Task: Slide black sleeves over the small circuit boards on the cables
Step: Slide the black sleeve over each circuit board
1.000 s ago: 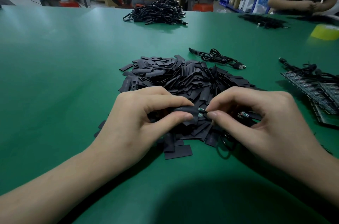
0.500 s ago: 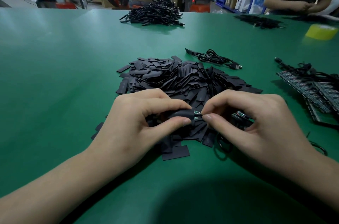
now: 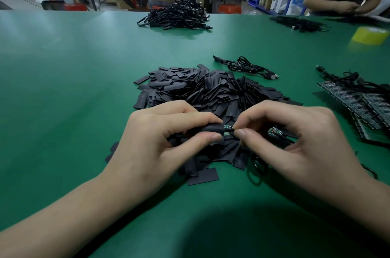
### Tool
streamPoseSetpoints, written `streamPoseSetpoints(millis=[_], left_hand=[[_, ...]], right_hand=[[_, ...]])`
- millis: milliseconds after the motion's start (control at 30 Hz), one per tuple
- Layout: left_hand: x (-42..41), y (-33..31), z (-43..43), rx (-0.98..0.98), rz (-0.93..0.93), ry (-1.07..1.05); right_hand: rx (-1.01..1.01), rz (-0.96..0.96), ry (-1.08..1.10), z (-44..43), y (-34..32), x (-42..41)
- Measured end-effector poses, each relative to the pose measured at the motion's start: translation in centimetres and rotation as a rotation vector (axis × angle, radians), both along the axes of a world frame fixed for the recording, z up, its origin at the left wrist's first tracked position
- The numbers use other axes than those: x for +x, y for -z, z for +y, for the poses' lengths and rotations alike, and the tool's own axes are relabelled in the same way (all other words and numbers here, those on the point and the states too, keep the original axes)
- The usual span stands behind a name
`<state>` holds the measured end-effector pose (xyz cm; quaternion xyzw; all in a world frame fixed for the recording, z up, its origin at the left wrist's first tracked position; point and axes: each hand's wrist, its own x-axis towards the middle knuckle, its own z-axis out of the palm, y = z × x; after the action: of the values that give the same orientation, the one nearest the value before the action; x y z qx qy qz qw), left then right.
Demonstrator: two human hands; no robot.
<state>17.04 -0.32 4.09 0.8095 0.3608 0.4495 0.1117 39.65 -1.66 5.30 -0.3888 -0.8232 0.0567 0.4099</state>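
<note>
**Q:** What differs from the earlier frame?

**A:** Little. My left hand (image 3: 168, 141) still pinches the matte black sleeve (image 3: 211, 129), a flattened tube. My right hand (image 3: 295, 141) still pinches the small green circuit board (image 3: 226, 131), whose tip shows at the sleeve's mouth.

**Q:** Where do they lie?

**A:** Between my fingertips, over the near side of the sleeve pile (image 3: 211, 90) at mid-worktop (image 3: 73, 88). A coiled cable (image 3: 247, 66) lies beyond.

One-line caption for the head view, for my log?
Left hand pinches a black sleeve; right hand pinches a small circuit board at its open end.
</note>
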Motion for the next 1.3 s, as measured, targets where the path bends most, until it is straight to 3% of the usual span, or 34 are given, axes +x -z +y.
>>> streamPoseSetpoints(millis=[167,300,467,600,767,967,1300], left_hand=[[0.2,0.0,0.0,0.016,0.020,0.008],[0.1,-0.2,0.0,0.025,-0.017,-0.035],[0.2,-0.1,0.1,0.035,-0.041,-0.095],[0.4,-0.2,-0.1,0.012,-0.138,-0.156],[1.0,0.2,-0.5,-0.161,-0.339,-0.119],[1.1,0.1,-0.4,-0.122,-0.183,-0.090],[0.8,0.1,-0.2,-0.161,-0.205,-0.015]], right_hand=[[-0.038,0.022,-0.008,-0.3,0.1,-0.4],[-0.313,0.231,-0.056,-0.2,0.0,-0.3],[-0.552,0.277,-0.141,0.1,0.1,-0.5],[-0.527,0.294,-0.121,-0.1,0.2,-0.9],[-0.450,0.305,-0.053,-0.3,0.6,-1.3],[-0.337,0.252,-0.006,-0.7,0.6,-1.4],[-0.046,-0.033,0.036,-0.7,0.0,-1.1]])
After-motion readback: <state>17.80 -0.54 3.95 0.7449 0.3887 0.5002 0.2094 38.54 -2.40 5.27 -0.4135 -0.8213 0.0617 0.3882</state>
